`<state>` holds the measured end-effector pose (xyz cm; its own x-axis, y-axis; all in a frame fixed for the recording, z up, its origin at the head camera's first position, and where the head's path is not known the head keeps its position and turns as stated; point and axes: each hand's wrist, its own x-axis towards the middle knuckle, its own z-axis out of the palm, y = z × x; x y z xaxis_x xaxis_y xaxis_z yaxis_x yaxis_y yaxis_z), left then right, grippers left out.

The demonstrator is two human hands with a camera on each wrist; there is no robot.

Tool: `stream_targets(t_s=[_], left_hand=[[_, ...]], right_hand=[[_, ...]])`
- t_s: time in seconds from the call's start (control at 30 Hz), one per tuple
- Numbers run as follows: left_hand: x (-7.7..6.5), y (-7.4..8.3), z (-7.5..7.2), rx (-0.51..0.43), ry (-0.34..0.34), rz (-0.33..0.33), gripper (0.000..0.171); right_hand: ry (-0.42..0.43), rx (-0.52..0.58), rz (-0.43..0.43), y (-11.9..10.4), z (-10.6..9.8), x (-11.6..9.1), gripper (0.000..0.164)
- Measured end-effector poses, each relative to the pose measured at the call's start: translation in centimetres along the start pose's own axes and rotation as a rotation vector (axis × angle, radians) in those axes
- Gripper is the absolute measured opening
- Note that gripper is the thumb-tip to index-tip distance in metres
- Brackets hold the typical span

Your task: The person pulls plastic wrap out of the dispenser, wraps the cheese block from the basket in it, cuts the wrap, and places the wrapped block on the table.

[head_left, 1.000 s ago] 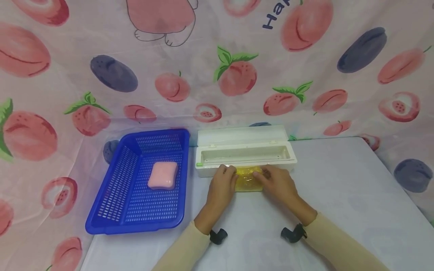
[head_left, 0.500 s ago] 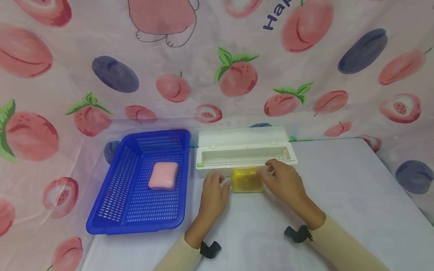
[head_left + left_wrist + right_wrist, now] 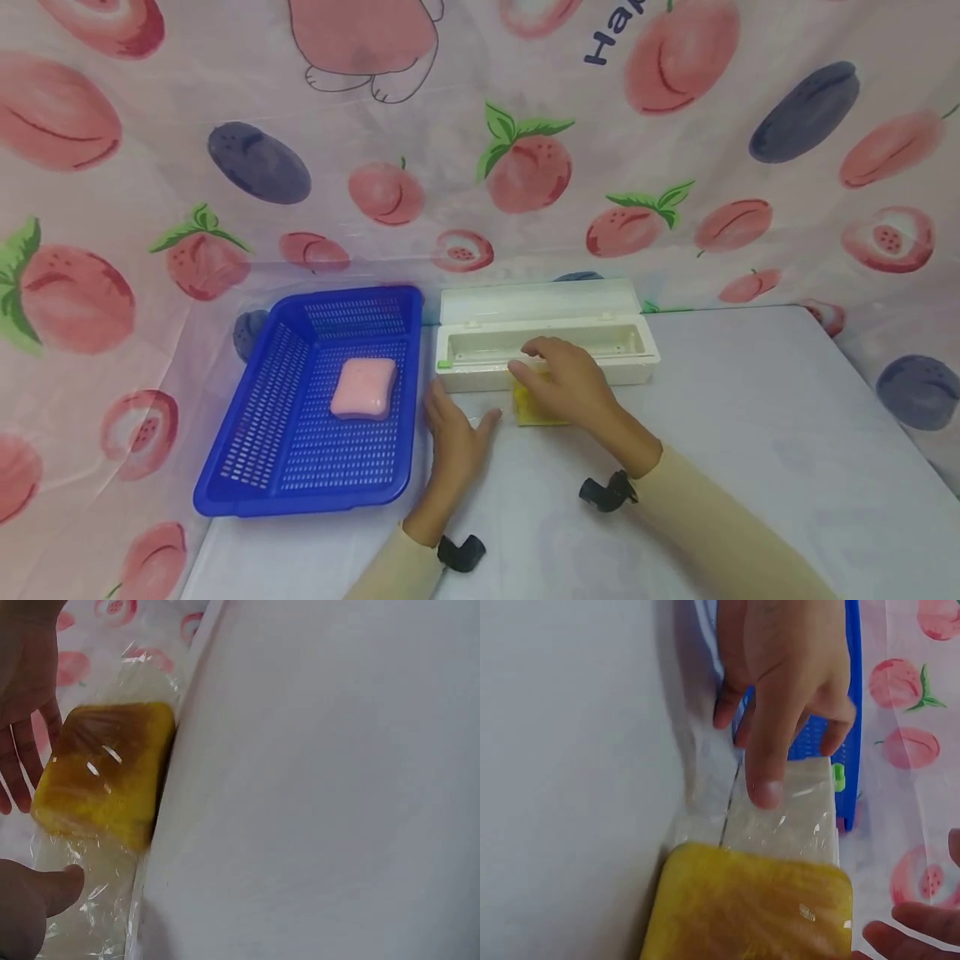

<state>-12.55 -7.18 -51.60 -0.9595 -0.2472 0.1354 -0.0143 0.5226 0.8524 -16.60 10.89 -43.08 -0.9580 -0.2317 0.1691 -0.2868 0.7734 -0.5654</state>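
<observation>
1. Moved vs half a second ago: left hand shifted toward the basket's right wall; right hand swung left, now covering most of the yellow block. Block looks unmoved.
2. Counter: front edge is out of frame, so placing off the back and left edges.
3. Blue basket: on the counter's left edge, over the back-left corner, pink block inside. I'd keep the left knuckles off its wall.
4. White box: along the back edge, lid up. Right hand hides part of its trough.
5. Hands: left spread, thumb splayed, pinching nothing visible. Right loosely spread, thumb apart, no pinch seen; contact with the block, can't tell. Right hand is cut off in its own wrist view.
6. Yellow block: about midway along the back edge, right in front of the white box; touching or not, can't tell. I'd pin it lightly with one hand so it doesn't skate.
7. Clear film: sticks out past both ends of the block. I'd smooth one flap outward, fold snug, then the other; rushing likely traps creases. Run under the block or joined to the box: hidden. Barely shows in head view.
</observation>
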Motion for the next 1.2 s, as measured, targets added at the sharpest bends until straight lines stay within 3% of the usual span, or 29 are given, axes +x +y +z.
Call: stream_targets(t_s=[0.1,0.23,0.33,0.57,0.67,0.87,1.2], left_hand=[[0.7,-0.3,-0.2,-0.065,-0.006,-0.053,0.104],[1.6,-0.6,-0.4,-0.092,-0.016,-0.035,0.100],[2.2,-0.8,-0.5,-0.074,-0.024,-0.001,0.096],[3.4,-1.1,-1.1,0.021,-0.029,0.014,0.078],[3.9,-1.2,-1.4,0.055,-0.026,0.009,0.069],[4.5,-1.5,-1.8,0.066,-0.060,-0.034,0.065],[4.9,-1.8,-1.9,0.071,-0.061,-0.037,0.057]], right_hand=[[-0.065,0.023,-0.010,-0.8,0.8,1.2,0.053],[-0.120,0.034,-0.035,-1.6,2.0,2.9,0.055],[-0.153,0.039,-0.035,-2.0,3.2,4.2,0.054],[-0.216,0.066,-0.065,-2.6,5.8,6.9,0.046],[-0.240,0.064,-0.035,-2.9,6.4,7.8,0.049],[-0.269,0.059,0.084,-3.3,6.6,8.4,0.056],[-0.295,0.038,0.095,-3.5,6.5,8.4,0.044]])
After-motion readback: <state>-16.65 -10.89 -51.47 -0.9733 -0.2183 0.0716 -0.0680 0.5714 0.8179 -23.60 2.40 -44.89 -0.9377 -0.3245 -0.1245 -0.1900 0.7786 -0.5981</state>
